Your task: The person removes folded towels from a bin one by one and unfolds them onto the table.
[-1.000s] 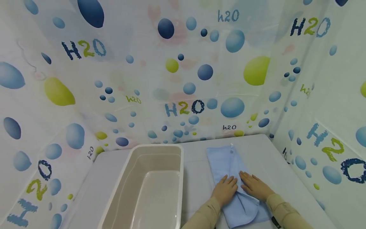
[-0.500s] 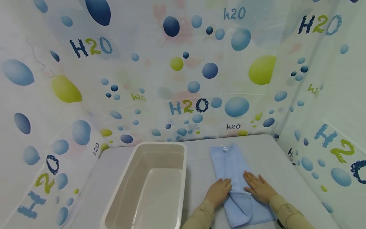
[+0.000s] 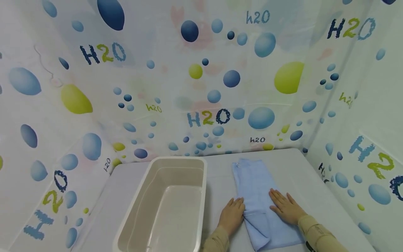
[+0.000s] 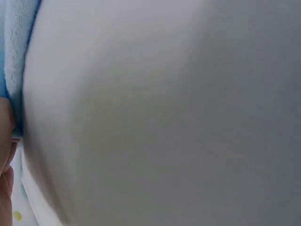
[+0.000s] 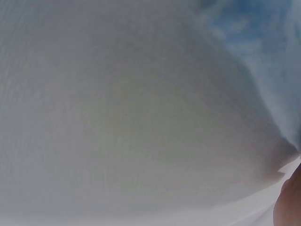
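Observation:
A light blue towel (image 3: 256, 189) lies lengthwise on the white table, its near left part folded over into a smaller flap (image 3: 258, 227). At its left edge my left hand (image 3: 231, 215) pinches the cloth. The left wrist view catches only the thumb (image 4: 5, 117) against the fuzzy blue edge, with other fingers just below. My right hand (image 3: 287, 206) rests flat on the towel's right side, fingers straight and spread. In the right wrist view, a blurred bit of towel (image 5: 268, 56) and part of the hand (image 5: 289, 200) show.
A deep beige plastic tub (image 3: 204, 196) stands on the table (image 3: 220, 175) left of the towel, close to my left forearm. White curtains (image 3: 163, 84) printed with drops and H2O enclose the table at the back and both sides. A dark object (image 3: 309, 246) shows by my right sleeve.
My left hand has slid left from the towel's middle to its left edge, and the folded flap has shifted left with it. My right hand has flattened and moved slightly right.

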`<state>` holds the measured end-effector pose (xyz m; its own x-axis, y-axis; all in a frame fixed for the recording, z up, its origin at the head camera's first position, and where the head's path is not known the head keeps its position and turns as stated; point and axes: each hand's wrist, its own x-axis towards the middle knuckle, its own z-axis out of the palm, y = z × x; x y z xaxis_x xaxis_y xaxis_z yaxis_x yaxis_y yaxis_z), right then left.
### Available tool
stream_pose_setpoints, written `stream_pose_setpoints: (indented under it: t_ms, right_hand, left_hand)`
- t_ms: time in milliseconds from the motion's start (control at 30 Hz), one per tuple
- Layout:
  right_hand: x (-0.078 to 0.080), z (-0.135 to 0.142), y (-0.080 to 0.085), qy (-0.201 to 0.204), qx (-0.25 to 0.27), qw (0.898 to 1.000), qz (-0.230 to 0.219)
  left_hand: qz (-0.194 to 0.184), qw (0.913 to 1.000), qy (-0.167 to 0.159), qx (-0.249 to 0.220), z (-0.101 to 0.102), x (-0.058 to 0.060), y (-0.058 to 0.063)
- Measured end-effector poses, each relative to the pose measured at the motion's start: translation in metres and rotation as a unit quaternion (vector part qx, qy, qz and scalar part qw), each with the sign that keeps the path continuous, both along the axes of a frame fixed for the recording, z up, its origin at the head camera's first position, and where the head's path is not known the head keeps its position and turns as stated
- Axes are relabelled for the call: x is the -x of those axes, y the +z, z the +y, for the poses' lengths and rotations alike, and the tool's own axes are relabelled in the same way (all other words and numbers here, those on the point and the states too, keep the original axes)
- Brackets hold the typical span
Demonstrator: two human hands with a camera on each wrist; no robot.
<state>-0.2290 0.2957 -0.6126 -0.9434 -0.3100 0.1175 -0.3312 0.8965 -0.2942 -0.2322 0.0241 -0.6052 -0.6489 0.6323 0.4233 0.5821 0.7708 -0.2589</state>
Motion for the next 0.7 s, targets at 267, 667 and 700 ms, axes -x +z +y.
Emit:
stream_pose_setpoints:
  t_ms: [267,667,700]
  right_hand:
    - [-0.004,0.018,0.001,-0.028,-0.008,0.998,-0.057]
    - [-0.014,0.049,0.002,-0.033,0.014,0.995,-0.089]
    - [-0.016,0.051,0.002,-0.034,0.016,0.995,-0.09]
  left_hand:
    - [-0.013,0.999,0.041,-0.015,-0.025,-0.007,-0.005]
    - [-0.032,0.995,0.043,-0.085,-0.038,-0.017,-0.006]
    - [-0.031,0.9948,0.043,-0.087,-0.038,-0.019,-0.005]
